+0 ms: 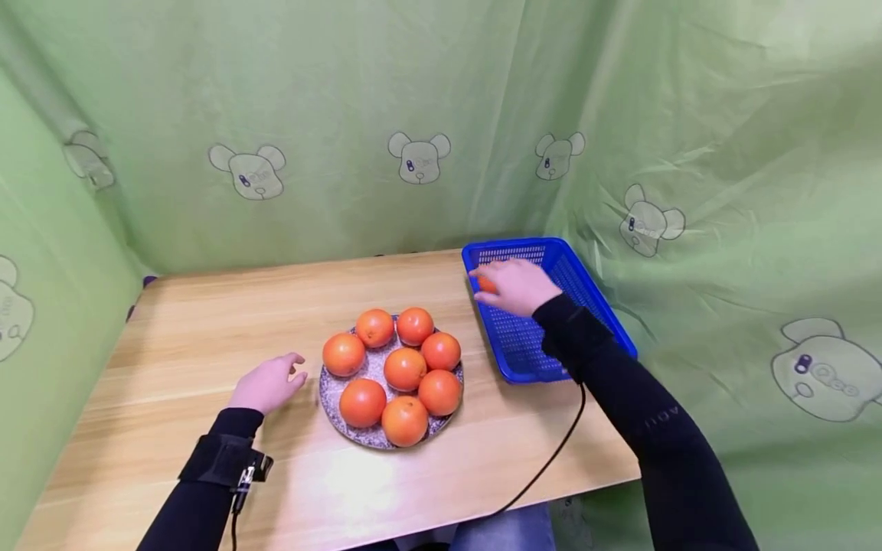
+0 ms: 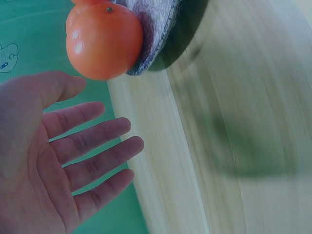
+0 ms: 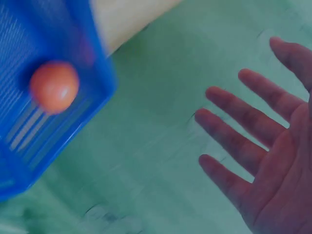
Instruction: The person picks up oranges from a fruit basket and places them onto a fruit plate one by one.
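Several smooth orange-red tomatoes lie on a round speckled plate in the middle of the table. To the left of the plate, my left hand hovers with spread, relaxed fingers and an empty palm. The left wrist view shows a tomato at the plate's edge, just beyond that thumb. Over the blue basket is my right hand, its fingers spread and holding nothing. A single tomato sits inside the basket against its end wall, partly hidden by the hand in the head view.
A light wooden table carries the plate and basket. Green curtains with bear faces enclose its back and sides. A black cable runs from the right wrist across the table to its front edge.
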### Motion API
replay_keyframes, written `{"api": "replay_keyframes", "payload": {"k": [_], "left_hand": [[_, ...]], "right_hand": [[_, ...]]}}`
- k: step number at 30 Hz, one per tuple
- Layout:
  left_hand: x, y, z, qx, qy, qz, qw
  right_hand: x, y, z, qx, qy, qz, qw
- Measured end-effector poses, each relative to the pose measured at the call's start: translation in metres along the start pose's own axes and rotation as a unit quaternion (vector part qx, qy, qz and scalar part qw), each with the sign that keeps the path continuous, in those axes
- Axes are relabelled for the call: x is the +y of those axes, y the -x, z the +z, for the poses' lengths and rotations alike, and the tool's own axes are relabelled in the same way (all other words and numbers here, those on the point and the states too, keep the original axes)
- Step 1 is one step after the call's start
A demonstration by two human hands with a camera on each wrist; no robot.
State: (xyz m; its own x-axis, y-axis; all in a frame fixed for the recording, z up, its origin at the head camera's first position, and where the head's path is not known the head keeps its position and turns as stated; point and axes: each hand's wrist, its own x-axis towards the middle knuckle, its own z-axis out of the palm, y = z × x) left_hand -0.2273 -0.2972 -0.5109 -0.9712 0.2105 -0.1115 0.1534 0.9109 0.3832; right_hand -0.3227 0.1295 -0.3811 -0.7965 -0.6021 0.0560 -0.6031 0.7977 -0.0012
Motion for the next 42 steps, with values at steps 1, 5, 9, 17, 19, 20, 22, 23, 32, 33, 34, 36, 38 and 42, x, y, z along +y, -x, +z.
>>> {"api": "replay_keyframes", "payload": {"k": [1, 5, 9, 17, 19, 20, 22, 23, 32, 33, 34, 36, 38, 42], "left_hand": [[-0.001, 0.001, 0.001, 0.000, 0.001, 0.000, 1.0000], [-0.005, 0.008, 0.004, 0.001, -0.002, -0.006, 1.0000], [-0.007, 0.019, 0.006, -0.004, -0.003, -0.019, 0.9998], [-0.015, 0.042, 0.021, -0.010, 0.011, -0.042, 0.9990], [-0.018, 0.046, 0.026, -0.014, 0.012, -0.049, 0.9986], [-0.020, 0.048, 0.028, -0.016, 0.014, -0.052, 0.9984], [-0.023, 0.051, 0.033, -0.020, 0.015, -0.058, 0.9980], [-0.025, 0.052, 0.035, -0.021, 0.016, -0.062, 0.9977], [-0.032, 0.060, 0.043, -0.019, 0.012, -0.072, 0.9971], [-0.033, 0.060, 0.043, -0.017, 0.012, -0.071, 0.9972], [-0.032, 0.060, 0.044, -0.017, 0.013, -0.070, 0.9973], [-0.033, 0.060, 0.046, -0.017, 0.012, -0.068, 0.9974], [-0.033, 0.059, 0.047, -0.019, 0.013, -0.067, 0.9975], [-0.035, 0.055, 0.048, -0.023, 0.016, -0.062, 0.9977]], "right_hand": [[0.012, -0.006, 0.000, -0.015, -0.006, 0.026, 1.000], [0.051, -0.028, 0.012, -0.079, -0.027, 0.113, 0.990], [0.072, -0.046, 0.042, -0.117, -0.048, 0.166, 0.978], [0.076, -0.049, 0.123, -0.079, -0.046, 0.193, 0.977], [0.076, -0.043, 0.139, -0.075, -0.056, 0.205, 0.974], [0.076, -0.040, 0.146, -0.076, -0.060, 0.210, 0.973], [0.076, -0.034, 0.156, -0.075, -0.067, 0.219, 0.970], [0.077, -0.031, 0.160, -0.074, -0.069, 0.222, 0.970], [0.076, -0.021, 0.182, -0.087, -0.085, 0.247, 0.961], [0.075, -0.021, 0.183, -0.095, -0.085, 0.249, 0.960], [0.075, -0.019, 0.185, -0.107, -0.085, 0.251, 0.958], [0.074, -0.016, 0.187, -0.129, -0.086, 0.253, 0.955], [0.074, -0.014, 0.189, -0.142, -0.085, 0.250, 0.954], [0.073, -0.014, 0.187, -0.140, -0.097, 0.244, 0.955]]}}
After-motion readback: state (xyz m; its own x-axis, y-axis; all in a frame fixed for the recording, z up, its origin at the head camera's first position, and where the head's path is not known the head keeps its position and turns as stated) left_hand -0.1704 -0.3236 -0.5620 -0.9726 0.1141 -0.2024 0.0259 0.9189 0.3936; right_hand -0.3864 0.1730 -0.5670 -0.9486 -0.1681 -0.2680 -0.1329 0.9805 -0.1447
